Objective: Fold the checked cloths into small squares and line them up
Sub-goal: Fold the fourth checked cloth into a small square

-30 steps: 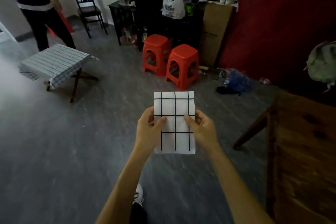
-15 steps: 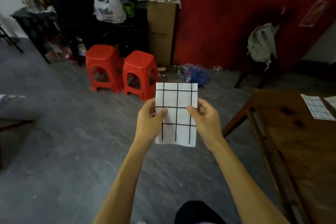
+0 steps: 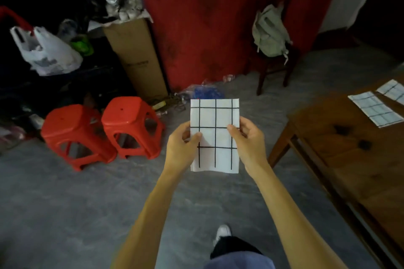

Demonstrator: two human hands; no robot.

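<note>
Folded checked cloth point(image 3: 214, 135), held up in mid-air above the floor.
I judge it light, limp, creased; my left hand point(image 3: 182, 147) and right hand point(image 3: 248, 142) pinch its side edges, the wooden table point(image 3: 341, 155) near on the right.

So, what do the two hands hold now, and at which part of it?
Both hold one folded checked cloth upright in the air. The left hand pinches its left edge and the right hand its right edge, both about halfway up.

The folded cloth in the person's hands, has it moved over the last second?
Yes. The folded cloth is carried rightward: the red stools now lie well to its left and the wooden table is nearer.
</note>
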